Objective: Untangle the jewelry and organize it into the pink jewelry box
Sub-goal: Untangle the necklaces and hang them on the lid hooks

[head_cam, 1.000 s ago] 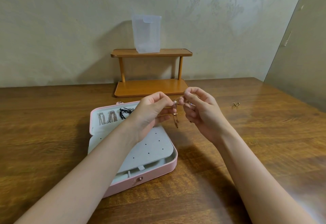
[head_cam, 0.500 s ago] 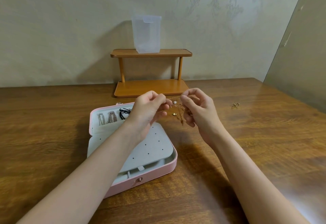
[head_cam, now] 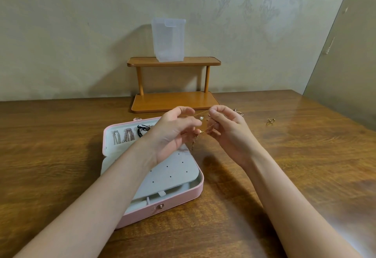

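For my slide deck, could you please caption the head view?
Both hands, left and right, pinch a tangled gold chain above the open pink jewelry box.

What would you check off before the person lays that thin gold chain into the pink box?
1. Both hands hold the thin gold chain with a pearl: ok; left hand and right hand pinch it.
2. Chain untangled: cannot tell; too fine to see.
3. Pink jewelry box open: ok.
4. Free place inside: ok; the grey dotted panel is bare.
5. All jewelry gathered: not ok; a small gold piece lies on the wooden table.
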Demonstrator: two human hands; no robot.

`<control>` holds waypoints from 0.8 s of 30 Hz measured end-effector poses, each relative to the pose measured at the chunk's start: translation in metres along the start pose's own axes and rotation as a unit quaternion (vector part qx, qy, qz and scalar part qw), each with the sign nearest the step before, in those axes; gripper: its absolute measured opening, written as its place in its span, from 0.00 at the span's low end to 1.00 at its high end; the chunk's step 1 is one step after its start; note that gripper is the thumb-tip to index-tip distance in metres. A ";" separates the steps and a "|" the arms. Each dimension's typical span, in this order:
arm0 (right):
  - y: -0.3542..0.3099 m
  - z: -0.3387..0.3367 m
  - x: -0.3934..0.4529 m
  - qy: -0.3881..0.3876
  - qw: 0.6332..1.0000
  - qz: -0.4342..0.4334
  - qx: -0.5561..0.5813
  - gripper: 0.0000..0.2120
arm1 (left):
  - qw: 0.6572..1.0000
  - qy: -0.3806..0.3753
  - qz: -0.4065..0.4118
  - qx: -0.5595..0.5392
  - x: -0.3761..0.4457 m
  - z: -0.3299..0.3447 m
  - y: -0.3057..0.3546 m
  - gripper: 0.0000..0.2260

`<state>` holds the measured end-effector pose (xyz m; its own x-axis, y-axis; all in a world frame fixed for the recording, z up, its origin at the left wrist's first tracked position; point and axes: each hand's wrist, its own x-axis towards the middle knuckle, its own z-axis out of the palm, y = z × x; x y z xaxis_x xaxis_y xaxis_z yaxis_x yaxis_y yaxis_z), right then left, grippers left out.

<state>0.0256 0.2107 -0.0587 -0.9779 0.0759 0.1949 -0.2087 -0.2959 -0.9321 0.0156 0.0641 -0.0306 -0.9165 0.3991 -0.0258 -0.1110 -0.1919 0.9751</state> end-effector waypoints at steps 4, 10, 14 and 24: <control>-0.005 -0.003 -0.002 -0.011 0.998 0.029 0.048 0.05 | 0.990 -0.023 0.026 0.139 0.000 0.001 -0.004 0.16; -0.008 -0.006 -0.002 -0.017 0.999 0.030 0.007 0.05 | 0.957 -0.026 0.045 0.284 0.002 -0.001 -0.009 0.11; -0.010 -0.006 -0.003 -0.016 1.000 0.024 0.006 0.05 | 0.953 -0.035 0.042 0.298 0.001 -0.001 -0.008 0.04; -0.016 -0.008 -0.005 0.015 0.998 0.050 0.031 0.05 | 0.985 -0.115 -0.021 0.125 0.001 -0.006 -0.003 0.05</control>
<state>0.0343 0.2229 -0.0474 -0.9932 0.0711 0.0927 -0.1123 -0.3619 -0.9254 0.0126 0.0598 -0.0352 -0.7986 0.6001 -0.0457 -0.0233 0.0452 0.9987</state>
